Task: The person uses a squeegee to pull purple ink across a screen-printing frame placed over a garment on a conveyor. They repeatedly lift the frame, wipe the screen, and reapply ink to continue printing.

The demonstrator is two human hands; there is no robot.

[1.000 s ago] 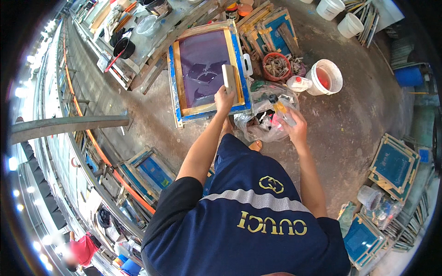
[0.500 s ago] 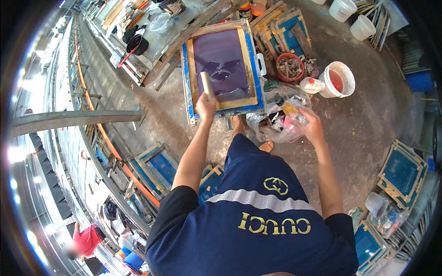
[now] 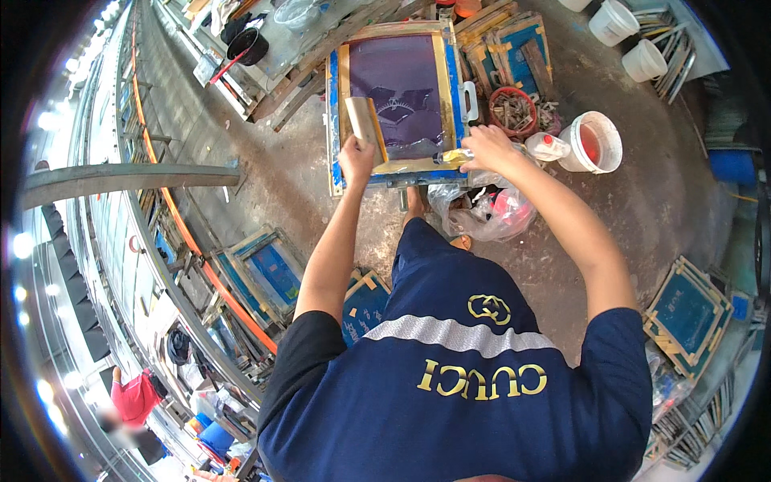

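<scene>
Left hand [image 3: 356, 162]: here it is, grip wrapped round the near end of a squeegee, by the screen frame's near left corner.
Pale squeegee [image 3: 361, 117]: slanting over the frame's left side; looks stiff, light enough for one hand, and the thick body seems the sure place to hold, clear of the edge.
Right hand [image 3: 490, 150]: wrist bent, grip pinching a slim container at the frame's near right corner.
Yellow-and-dark container [image 3: 453, 156]: perhaps a bottle, over that same corner, contact unclear; probably light and slippery, so best held round its middle.
Plastic bag [image 3: 462, 218]: just off the frame's near right side, crumpled; limp, light, gathers easily by the neck.
Screen frame [image 3: 409, 166]: wooden, blue-taped, the landmark itself; rigid, broad, likely awkward; opposite rails are the handholds.
Purple panel [image 3: 401, 76]: inside the frame, glossy, perhaps wet; I'd call it delicate, fingers off.
Red basket [image 3: 526, 130]: right of the frame, loaded with scraps; lift by the rim.
</scene>
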